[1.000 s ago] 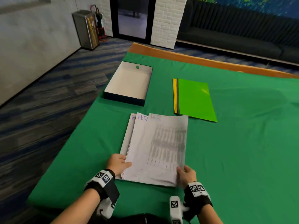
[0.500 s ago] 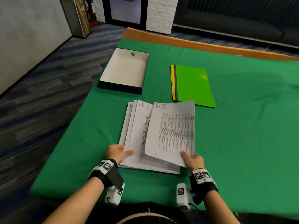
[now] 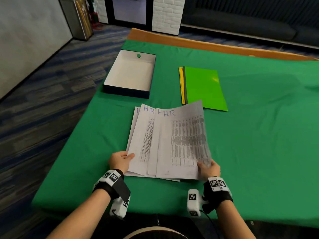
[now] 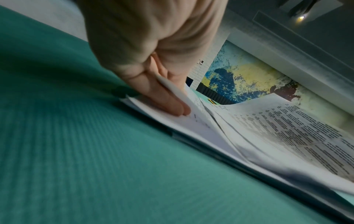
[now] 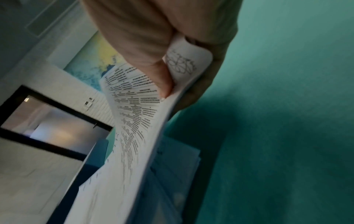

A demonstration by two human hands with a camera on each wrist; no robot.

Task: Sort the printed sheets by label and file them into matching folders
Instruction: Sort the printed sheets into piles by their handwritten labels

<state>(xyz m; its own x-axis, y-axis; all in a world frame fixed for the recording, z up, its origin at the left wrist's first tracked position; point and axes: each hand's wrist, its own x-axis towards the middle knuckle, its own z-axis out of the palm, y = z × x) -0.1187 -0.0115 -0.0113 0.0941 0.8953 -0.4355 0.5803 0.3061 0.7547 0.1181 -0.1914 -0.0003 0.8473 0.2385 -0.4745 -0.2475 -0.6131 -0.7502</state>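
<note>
Your right hand [image 3: 209, 169] pinched the near right corner of the top sheet [image 3: 183, 142], thumb on top, lifting it off the stack [image 3: 143, 135]. Your left hand [image 3: 120, 160] pinched the stack's near left edge, thumb above and fingers [image 4: 166, 103] under sheets. The stack lay fanned on the cloth [image 3: 259, 135], with the folders [image 3: 203, 87] just beyond it and the box [image 3: 127, 92] beyond to the left.

Fanned white printed sheets [image 3: 151, 140] marked "H.R" lie between both hands, the top sheet [image 3: 184, 138] curling upward; green and yellow folders [image 3: 203, 87] lie flat beyond them.
</note>
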